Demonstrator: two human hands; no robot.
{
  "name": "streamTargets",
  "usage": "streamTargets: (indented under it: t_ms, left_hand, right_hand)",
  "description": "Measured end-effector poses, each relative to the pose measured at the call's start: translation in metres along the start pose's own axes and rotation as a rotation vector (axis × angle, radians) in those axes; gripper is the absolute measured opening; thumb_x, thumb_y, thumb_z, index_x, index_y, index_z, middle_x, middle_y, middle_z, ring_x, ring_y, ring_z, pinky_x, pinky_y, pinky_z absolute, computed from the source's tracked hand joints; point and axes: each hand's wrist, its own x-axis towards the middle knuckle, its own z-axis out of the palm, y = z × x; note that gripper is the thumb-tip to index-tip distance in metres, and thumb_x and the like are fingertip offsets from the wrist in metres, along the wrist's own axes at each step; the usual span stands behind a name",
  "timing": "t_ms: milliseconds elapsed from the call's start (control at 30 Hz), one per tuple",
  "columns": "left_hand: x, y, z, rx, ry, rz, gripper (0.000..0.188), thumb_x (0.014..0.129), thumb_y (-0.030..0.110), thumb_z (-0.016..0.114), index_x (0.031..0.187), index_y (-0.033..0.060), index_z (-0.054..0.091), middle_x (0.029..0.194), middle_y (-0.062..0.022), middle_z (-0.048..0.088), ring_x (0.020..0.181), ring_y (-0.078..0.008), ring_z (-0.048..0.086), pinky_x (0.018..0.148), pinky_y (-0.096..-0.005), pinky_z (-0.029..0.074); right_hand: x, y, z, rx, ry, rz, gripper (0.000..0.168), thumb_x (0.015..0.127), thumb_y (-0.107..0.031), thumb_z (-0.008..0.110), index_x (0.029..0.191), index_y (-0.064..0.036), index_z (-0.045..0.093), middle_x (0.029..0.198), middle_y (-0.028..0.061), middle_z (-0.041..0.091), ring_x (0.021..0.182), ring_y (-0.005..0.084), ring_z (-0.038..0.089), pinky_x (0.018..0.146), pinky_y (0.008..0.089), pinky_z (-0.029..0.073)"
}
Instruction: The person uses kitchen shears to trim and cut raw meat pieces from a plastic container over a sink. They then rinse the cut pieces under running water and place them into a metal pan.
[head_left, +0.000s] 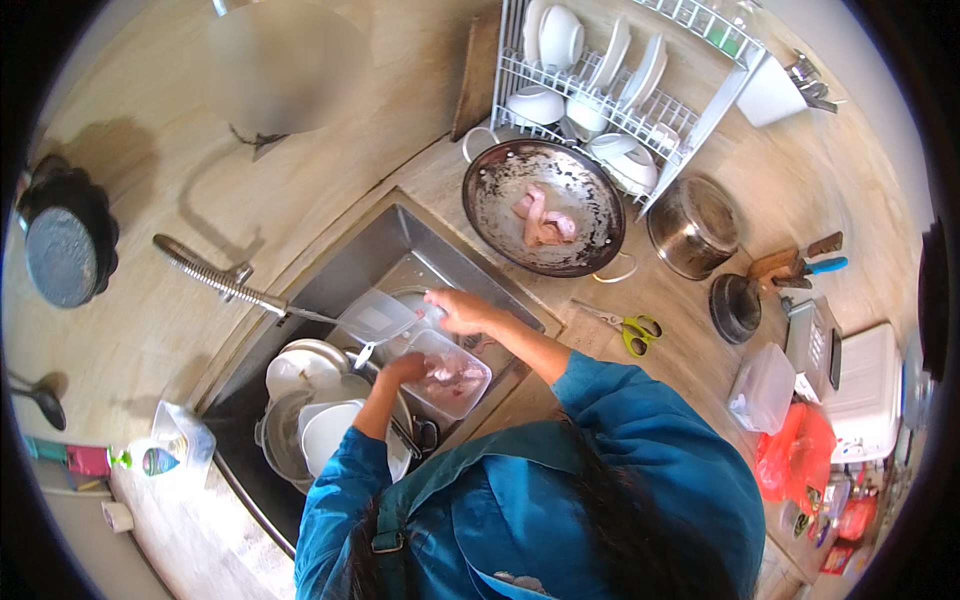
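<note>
My left hand reaches into a clear plastic container in the sink. Pale pink raw meat and reddish liquid lie inside it. The fingers of that hand are partly hidden, so a grip on the meat cannot be made out. Beyond the container's far end is my right hand, fingers bent, beside a translucent plastic lid. Whether it touches the lid is unclear. Water runs from the spring-necked faucet onto the lid. Raw chicken pieces rest in a worn wok on the counter.
Bowls, plates and a pot crowd the sink's left side. Yellow-green kitchen shears lie right of the sink. A dish rack, an upturned metal pot and a knife holder stand behind and to the right. Pans hang at left.
</note>
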Motion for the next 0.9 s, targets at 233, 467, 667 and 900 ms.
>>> streamTargets:
  t_ms: [233,467,667,900]
  left_hand:
    - [-0.115,0.081,-0.168,-0.805,0.343,-0.364,0.030,0.082,0.037,0.054,0.085,0.0100,0.065,0.066,0.0004,0.050,0.054,-0.0097,0.045,0.049,-0.0234,0.039]
    - [-0.139,0.103,-0.139,-1.869,0.870,0.442,0.063,0.084,0.061,0.032,0.121,0.0118,0.043,0.107,-0.0043,0.054,0.101,-0.0222,0.052,0.083,-0.0402,0.044]
    - [-0.150,0.144,-0.121,-1.584,1.121,0.240,0.036,0.091,0.029,0.043,0.124,0.0132,0.041,0.084,0.0002,0.054,0.059,-0.0092,0.053,0.050,-0.0211,0.044]
    - [-0.151,0.147,-0.131,-1.537,1.129,0.176,0.031,0.091,0.031,0.043,0.116,0.0117,0.046,0.085,0.0003,0.055,0.061,-0.0091,0.051,0.055,-0.0221,0.044]
  right_hand:
    - [0.049,-0.030,0.070,0.328,0.128,-0.397,0.065,0.071,0.008,0.046,0.131,-0.007,0.027,0.116,0.0202,0.047,0.111,0.0333,0.045,0.094,0.0381,0.036]
    - [0.070,-0.141,0.033,0.742,0.151,-0.488,0.039,0.080,-0.001,0.053,0.116,-0.005,0.039,0.109,0.0152,0.053,0.103,0.0242,0.052,0.087,0.0328,0.041]
    - [0.064,-0.157,0.015,0.390,0.136,-0.276,0.020,0.090,-0.018,0.044,0.098,-0.001,0.051,0.076,0.0109,0.056,0.072,0.0153,0.054,0.065,0.0305,0.044]
    - [0.061,-0.147,0.004,0.563,0.053,-0.588,0.014,0.085,-0.003,0.042,0.093,0.001,0.053,0.068,0.0056,0.056,0.062,0.0154,0.054,0.058,0.0287,0.045]
